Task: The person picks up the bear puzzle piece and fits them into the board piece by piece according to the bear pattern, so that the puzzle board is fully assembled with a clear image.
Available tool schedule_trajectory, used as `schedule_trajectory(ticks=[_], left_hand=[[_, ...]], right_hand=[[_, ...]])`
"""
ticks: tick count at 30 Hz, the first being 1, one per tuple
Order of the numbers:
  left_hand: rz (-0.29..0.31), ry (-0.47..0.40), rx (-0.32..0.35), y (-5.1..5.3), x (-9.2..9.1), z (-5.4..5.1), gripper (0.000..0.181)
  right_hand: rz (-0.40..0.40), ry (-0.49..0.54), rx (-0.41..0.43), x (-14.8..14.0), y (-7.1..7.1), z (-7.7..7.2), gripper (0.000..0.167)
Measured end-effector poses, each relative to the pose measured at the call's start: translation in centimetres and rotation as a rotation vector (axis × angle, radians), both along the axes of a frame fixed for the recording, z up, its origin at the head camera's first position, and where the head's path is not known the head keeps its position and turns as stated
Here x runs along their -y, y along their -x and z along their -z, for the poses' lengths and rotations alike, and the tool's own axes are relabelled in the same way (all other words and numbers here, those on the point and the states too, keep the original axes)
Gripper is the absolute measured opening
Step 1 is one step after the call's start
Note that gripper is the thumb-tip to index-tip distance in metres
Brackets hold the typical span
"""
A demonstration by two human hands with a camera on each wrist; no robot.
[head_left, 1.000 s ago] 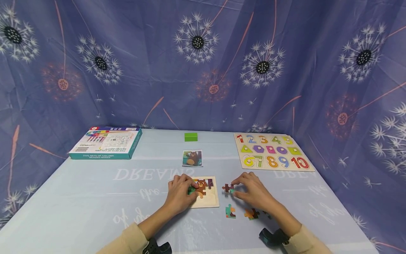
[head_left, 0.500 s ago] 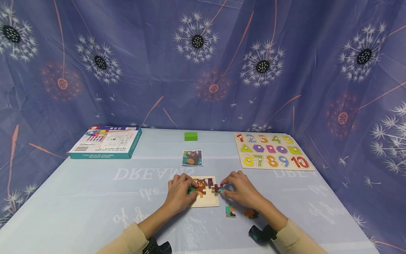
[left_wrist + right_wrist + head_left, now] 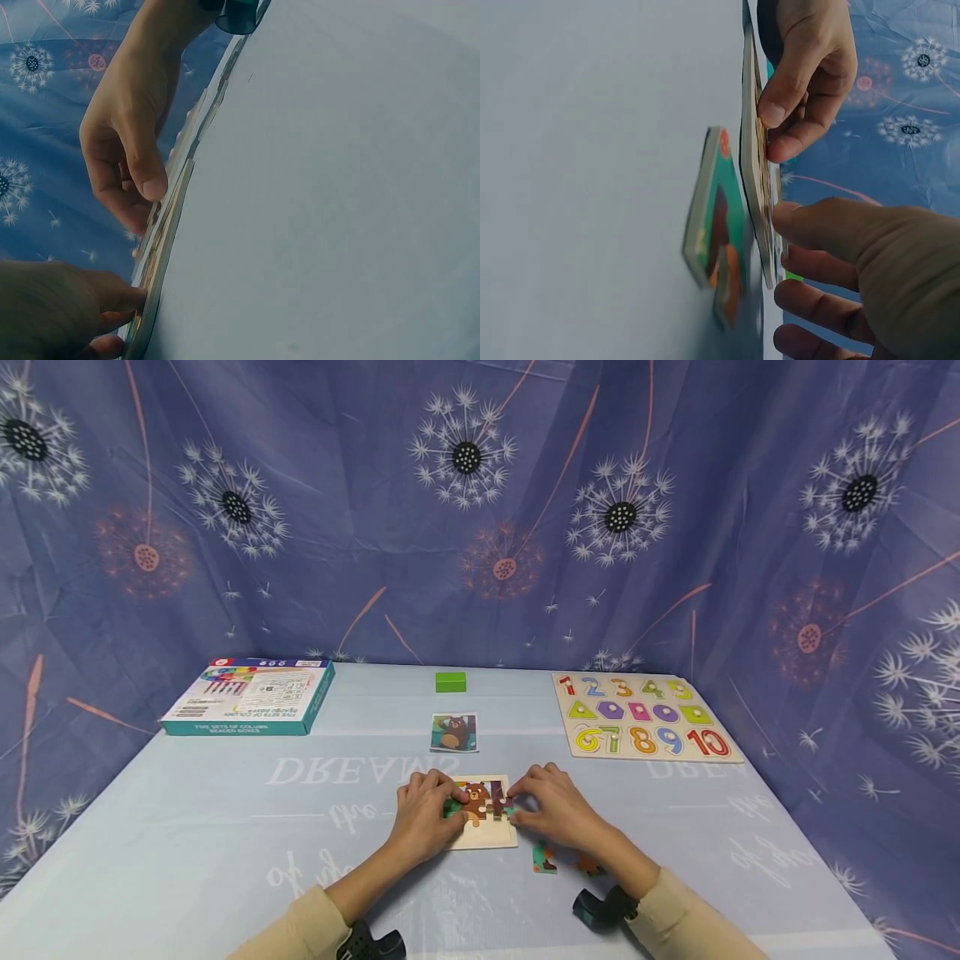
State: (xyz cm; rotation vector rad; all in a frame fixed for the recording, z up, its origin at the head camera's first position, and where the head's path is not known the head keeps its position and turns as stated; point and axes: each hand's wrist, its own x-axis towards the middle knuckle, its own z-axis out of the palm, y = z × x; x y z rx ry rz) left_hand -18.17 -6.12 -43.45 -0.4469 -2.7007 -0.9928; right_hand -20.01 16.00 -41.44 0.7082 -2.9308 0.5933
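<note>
Just below the centre of the head view, a wooden tray [image 3: 487,840] lies flat on the pale blue tablecloth [image 3: 225,827], with bear-picture pieces [image 3: 477,797] across its upper part and bare wood showing below them. At the tray's right side, the right hand [image 3: 555,806] pinches a dark puzzle piece [image 3: 498,811] between thumb and forefinger; whether the piece is seated or raised cannot be told. The left hand [image 3: 427,814] covers the tray's left part, fingers bent, thumb and forefinger touching the pieces; whether it grips the tray cannot be made out.

Right of the tray's lower corner lie a green piece [image 3: 543,860] and an orange-brown piece [image 3: 589,865], both partly hidden by the right hand and forearm. Above the tray, near mid-frame, is a bear card [image 3: 454,732], and farther up a green block [image 3: 451,682]. Right of centre lies a number board [image 3: 648,718] with coloured digits and shapes; at centre left is a teal-edged box [image 3: 247,702]. Beige sleeves [image 3: 296,927] and black wrist devices [image 3: 603,910] show at the bottom, and a blue dandelion-print curtain [image 3: 337,485] fills the upper half.
</note>
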Motion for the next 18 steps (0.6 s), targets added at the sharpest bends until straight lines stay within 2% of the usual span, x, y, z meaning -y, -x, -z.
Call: schedule_trajectory(ticks=[11, 18], left_hand=[[-0.006, 0.007, 0.007, 0.09, -0.05, -0.02, 0.009], [-0.003, 0.006, 0.003, 0.03, -0.03, -0.08, 0.009]], right_hand=[[-0.031, -0.019, -0.023, 0.66, 0.32, 0.42, 0.029], [-0.032, -0.023, -0.001, 0.94, 0.37, 0.33, 0.03]])
